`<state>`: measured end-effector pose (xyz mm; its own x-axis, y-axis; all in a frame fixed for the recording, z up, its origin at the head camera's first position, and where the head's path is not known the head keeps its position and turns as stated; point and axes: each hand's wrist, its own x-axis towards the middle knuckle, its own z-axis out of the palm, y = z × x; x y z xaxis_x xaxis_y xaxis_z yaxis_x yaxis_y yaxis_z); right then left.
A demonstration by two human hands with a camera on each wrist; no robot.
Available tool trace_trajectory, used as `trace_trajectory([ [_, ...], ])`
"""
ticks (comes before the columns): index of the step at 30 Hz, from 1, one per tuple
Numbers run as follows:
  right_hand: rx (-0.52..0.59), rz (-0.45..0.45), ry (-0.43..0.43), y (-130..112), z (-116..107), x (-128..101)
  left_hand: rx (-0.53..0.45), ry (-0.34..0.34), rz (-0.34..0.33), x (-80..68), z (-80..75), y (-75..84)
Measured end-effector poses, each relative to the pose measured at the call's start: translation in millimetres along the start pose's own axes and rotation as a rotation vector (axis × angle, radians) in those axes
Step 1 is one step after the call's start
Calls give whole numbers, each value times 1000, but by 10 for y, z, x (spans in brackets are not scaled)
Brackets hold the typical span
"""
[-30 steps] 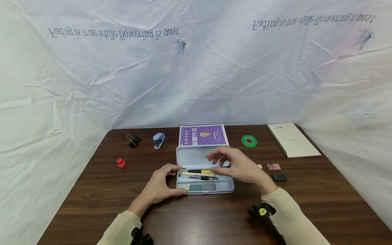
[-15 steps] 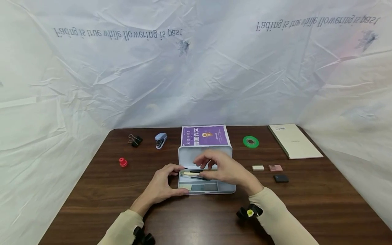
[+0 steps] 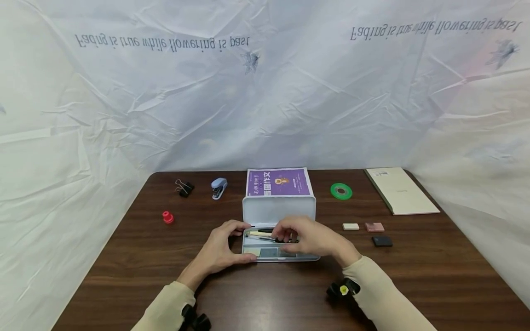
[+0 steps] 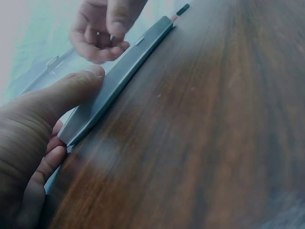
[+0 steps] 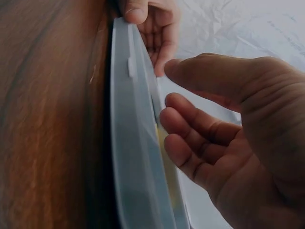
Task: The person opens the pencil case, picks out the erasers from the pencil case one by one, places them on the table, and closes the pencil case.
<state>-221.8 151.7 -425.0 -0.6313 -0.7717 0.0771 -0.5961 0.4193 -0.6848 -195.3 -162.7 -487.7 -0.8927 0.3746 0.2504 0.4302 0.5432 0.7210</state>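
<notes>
A light grey pencil case (image 3: 278, 209) lies open at the middle of the brown table (image 3: 414, 276), lid flat toward the back. Its tray holds pens and pencils (image 3: 261, 234) and flat compartments. My left hand (image 3: 219, 250) grips the tray's left end, thumb on the near wall (image 4: 119, 78) and fingers over the far rim. My right hand (image 3: 308, 239) reaches into the tray, loosely curled fingertips on the pens. The right wrist view shows a gap between thumb and fingers (image 5: 190, 143) with nothing in it, above the case's edge (image 5: 133, 143).
Behind the case lies a purple book (image 3: 278, 181). To the right are a green tape roll (image 3: 341, 191), a pale notebook (image 3: 400, 189) and white (image 3: 350, 226), pink (image 3: 374, 226) and black (image 3: 381, 241) erasers. To the left are a stapler (image 3: 218, 187), a binder clip (image 3: 184, 188) and a red knob (image 3: 167, 217).
My right hand has come down from above the lid into the tray, onto the pens. The left hand has kept its hold on the case's left end.
</notes>
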Motion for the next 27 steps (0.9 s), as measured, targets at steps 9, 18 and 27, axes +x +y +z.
trace_trajectory([
  [9,-92,57,-68,29,32,-18,2,-1,-8,0,3,-7],
  [18,-118,59,-81,16,45,-26,0,-13,-32,8,-6,3],
  [27,-227,29,-86,-8,60,-2,1,-16,-36,14,-9,-7],
])
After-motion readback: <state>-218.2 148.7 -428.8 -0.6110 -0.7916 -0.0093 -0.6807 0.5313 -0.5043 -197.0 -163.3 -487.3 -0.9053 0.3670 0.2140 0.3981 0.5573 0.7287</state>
